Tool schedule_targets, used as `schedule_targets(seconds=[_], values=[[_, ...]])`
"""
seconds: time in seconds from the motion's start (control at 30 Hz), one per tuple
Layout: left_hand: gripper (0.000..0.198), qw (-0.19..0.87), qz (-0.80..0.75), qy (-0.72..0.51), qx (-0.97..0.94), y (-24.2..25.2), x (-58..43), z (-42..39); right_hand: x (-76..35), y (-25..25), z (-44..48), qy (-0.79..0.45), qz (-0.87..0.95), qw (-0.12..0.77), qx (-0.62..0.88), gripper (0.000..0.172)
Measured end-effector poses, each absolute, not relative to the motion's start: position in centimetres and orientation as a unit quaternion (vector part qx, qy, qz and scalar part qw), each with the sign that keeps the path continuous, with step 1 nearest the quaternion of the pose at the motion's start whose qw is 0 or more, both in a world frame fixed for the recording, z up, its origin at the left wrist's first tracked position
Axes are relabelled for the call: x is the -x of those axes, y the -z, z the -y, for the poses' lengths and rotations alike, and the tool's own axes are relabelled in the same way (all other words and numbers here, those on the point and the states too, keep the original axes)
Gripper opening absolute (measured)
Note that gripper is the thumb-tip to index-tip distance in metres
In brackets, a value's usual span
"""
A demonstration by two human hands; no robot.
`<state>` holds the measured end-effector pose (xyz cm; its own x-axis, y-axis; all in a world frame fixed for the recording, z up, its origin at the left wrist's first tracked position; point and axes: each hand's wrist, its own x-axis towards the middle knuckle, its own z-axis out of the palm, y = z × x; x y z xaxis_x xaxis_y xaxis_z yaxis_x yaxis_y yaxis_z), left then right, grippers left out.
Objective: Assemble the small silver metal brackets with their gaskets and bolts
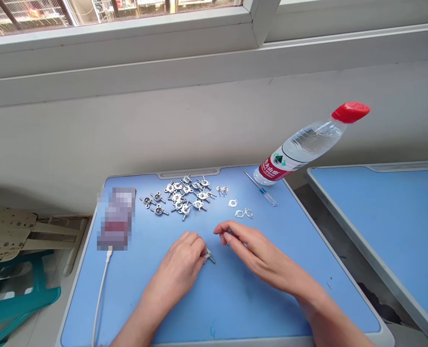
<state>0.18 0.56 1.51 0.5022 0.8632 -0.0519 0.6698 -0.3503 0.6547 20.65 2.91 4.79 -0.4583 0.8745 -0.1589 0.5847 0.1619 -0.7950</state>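
Pinching silver metal part [209,256] w/ L hand [176,271], R hand [252,250] curled, hold unclear

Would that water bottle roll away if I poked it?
Probably yes: the water bottle is round and seems to lie on its side on the blue desk, so a push could roll it. Its red cap reaches past the desk's edge, so it might tip off. Its thin plastic would likely dent easily.

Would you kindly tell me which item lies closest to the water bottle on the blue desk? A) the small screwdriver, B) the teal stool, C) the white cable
A: the screwdriver lies right beside the lower end of the bottle.
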Motion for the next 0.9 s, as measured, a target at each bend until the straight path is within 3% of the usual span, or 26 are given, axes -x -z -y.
schedule_targets(seconds=[0.2,0.47,0.9], values=[[0.021,0.309,-0.479,-0.144,-0.809,-1.73,-0.17,-0.73,-21.02,-5.15,-2.96,-0.44,0.711,0.213,0.505,0.035],[0.03,0.252,-0.464,-0.117,-0.841,-2.37,-0.08,-0.84,-21.02,-5.16,-3.1,-0.465,0.694,0.274,0.477,0.021],[0.012,0.249,-0.462,-0.124,-0.842,-2.15,-0.08,-0.7,-20.19,-5.36,-2.67,-0.399,0.788,0.276,0.379,0.02]])
